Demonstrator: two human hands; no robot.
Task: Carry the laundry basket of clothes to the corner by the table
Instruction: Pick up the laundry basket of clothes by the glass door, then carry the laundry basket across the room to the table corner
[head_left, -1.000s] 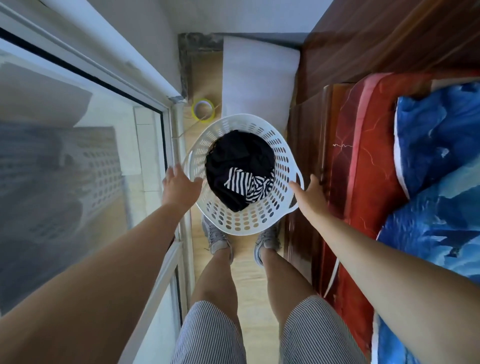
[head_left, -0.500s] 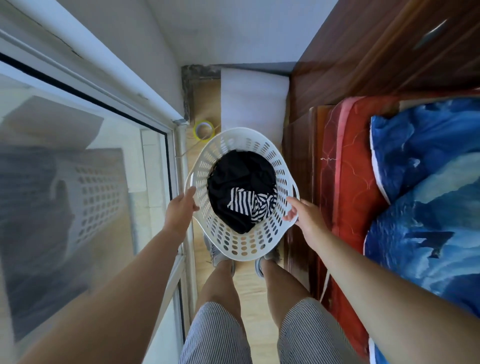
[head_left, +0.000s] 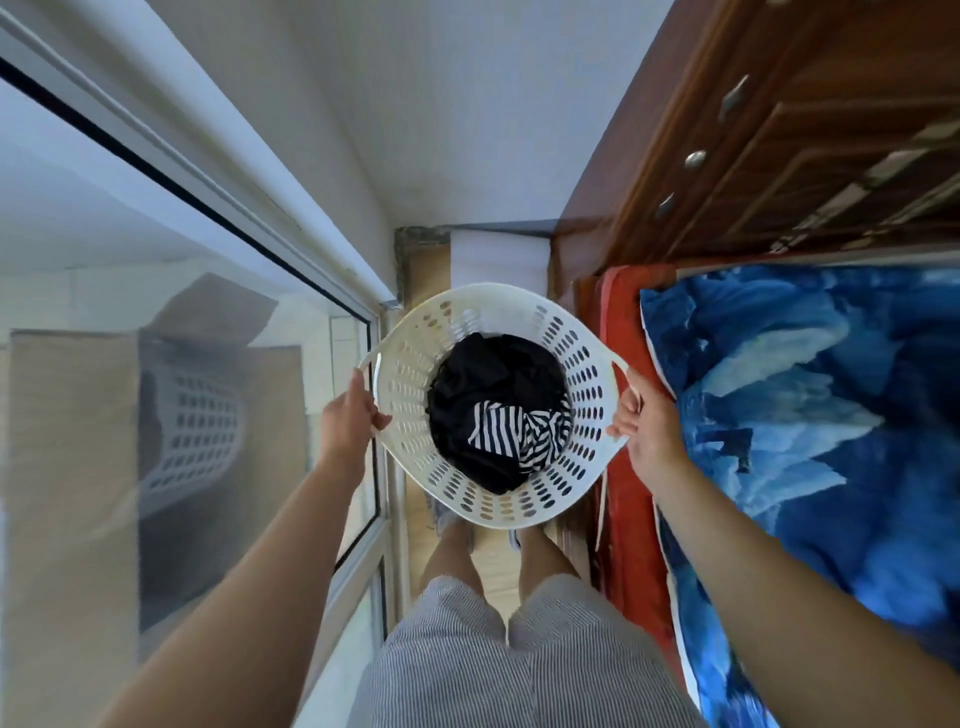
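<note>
A round white laundry basket (head_left: 415, 364) with perforated walls hangs in front of me above my feet. Inside lie black clothes (head_left: 483, 384) and a black-and-white striped garment (head_left: 501, 431). My left hand (head_left: 345, 418) grips the basket's left handle. On the opposite side, my right hand (head_left: 644, 423) is closed around the right handle. The basket is held roughly level in the narrow gap between the window and the bed.
A glass sliding window (head_left: 182, 395) runs along the left. A bed with a red mattress (head_left: 623, 499) and blue blanket (head_left: 810, 415) fills the right. A dark wooden cabinet (head_left: 779, 130) stands beyond it. White foam sheet (head_left: 498, 260) lies on the floor ahead by the far wall.
Both hands closed on the basket's handles and lifted it off the floor. The basket rose toward me and my view tilted up, showing more wall and cabinet.
</note>
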